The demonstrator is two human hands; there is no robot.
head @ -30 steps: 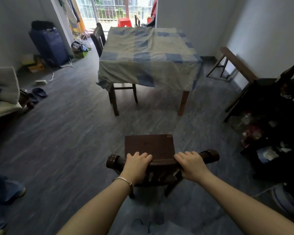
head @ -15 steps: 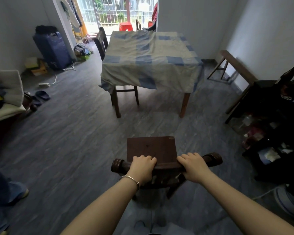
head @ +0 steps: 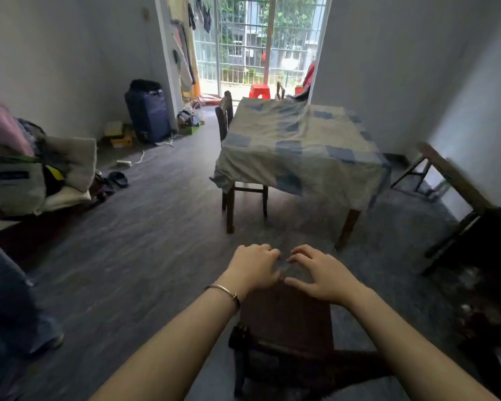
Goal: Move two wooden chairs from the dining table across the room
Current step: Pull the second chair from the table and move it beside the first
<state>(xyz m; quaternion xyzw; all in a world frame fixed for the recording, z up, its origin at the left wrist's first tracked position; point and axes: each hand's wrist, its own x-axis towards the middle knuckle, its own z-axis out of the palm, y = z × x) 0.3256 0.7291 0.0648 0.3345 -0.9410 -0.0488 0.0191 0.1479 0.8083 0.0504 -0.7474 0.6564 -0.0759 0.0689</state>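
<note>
The wooden chair [head: 285, 322] stands on the dark floor [head: 145, 244] at the bottom of the view, directly below the person, with its brown seat facing the dining table [head: 297, 146] some way ahead. Both forearms reach forward over it. The left hand [head: 253, 266] hovers above the seat's far edge, palm down, fingers curled loosely and gripping nothing; a thin bracelet [head: 224, 292] circles that wrist. The right hand [head: 320, 274] hangs just beside it, palm down, fingers spread and bent, thumb pointing toward the left hand, also empty. The fingertips of the two hands nearly meet. Whether either hand touches the seat cannot be told. The chair's backrest and legs are dark, blurred and partly covered by the arms. A second chair [head: 224, 117] stands at the table's left side, mostly hidden by the checked tablecloth [head: 287, 157]. A blue suitcase [head: 148, 111] stands against the left wall. No writing is legible.
</note>
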